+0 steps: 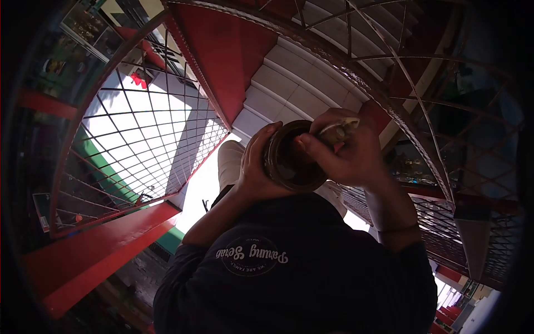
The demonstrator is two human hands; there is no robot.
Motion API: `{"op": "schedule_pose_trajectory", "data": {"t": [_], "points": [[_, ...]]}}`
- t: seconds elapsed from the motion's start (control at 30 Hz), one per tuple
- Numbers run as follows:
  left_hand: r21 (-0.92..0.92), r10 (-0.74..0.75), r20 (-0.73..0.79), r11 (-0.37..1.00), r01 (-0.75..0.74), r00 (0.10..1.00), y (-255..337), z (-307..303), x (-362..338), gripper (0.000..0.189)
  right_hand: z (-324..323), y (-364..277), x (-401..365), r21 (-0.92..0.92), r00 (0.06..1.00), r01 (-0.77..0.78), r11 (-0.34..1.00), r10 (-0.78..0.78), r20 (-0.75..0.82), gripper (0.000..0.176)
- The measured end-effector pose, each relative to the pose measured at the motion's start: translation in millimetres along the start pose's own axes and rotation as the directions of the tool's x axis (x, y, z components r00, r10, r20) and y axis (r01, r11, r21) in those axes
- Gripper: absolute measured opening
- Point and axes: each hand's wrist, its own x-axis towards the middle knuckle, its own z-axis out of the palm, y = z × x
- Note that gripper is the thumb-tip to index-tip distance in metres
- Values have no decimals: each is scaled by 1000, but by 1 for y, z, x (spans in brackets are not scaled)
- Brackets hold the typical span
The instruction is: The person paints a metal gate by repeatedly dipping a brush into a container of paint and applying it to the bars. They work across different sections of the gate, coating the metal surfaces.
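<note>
Close to my chest, my left hand (pixel 260 170) wraps around the side of a round, dark brown pot (pixel 271 156) with a thick rim. The pot's mouth is turned up toward me, and its inside is dark, with a reddish-brown tint. At the right of the mouth, my right hand (pixel 359 153) is closed, its thumb reaching over the rim. Between its curled fingers shows a small, pale, yellowish thing (pixel 346 127) with a round greenish spot; I cannot tell what it is.
Grey tiled stairs (pixel 295 83) rise ahead beside a red wall (pixel 222 50). A metal grille (pixel 133 122) stands at the left above a red beam (pixel 100 250). A curved brown railing (pixel 384 94) arches over the stairs at the right.
</note>
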Motion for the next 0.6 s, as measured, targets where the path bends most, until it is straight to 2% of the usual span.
{"op": "schedule_pose_trajectory", "data": {"t": [0.1, 0.2, 0.3, 0.33, 0.4, 0.47, 0.6], "points": [[45, 5, 8, 999, -5, 1000, 1, 0, 1, 123, -7, -4, -2, 61, 998, -49, 997, 52, -42, 12], [-13, -24, -5, 1000, 24, 1000, -1, 1, -2, 121, -15, -20, -3, 192, 983, -117, 975, 140, -116, 12], [0, -29, -26, 1000, 29, 999, 0, 4, -2, 119, -5, -11, -2, -29, 1000, 8, 1000, -8, -7, 12], [5, -26, -4, 1000, 26, 1000, 2, 3, -2, 121, 2, -8, -3, -29, 998, 50, 998, -49, 26, 12], [18, -19, 34, 1000, 19, 999, 4, -1, 1, 125, 0, -11, -6, 11, 999, 32, 999, -32, -2, 12], [6, -38, -18, 999, 38, 999, -6, 1, -6, 122, -4, -15, -9, 114, 998, 7, 993, 0, -66, 13], [45, -73, -43, 996, 75, 996, -7, -5, -9, 120, -31, -16, -13, -29, 973, 225, 974, -226, -46, 16]]}}
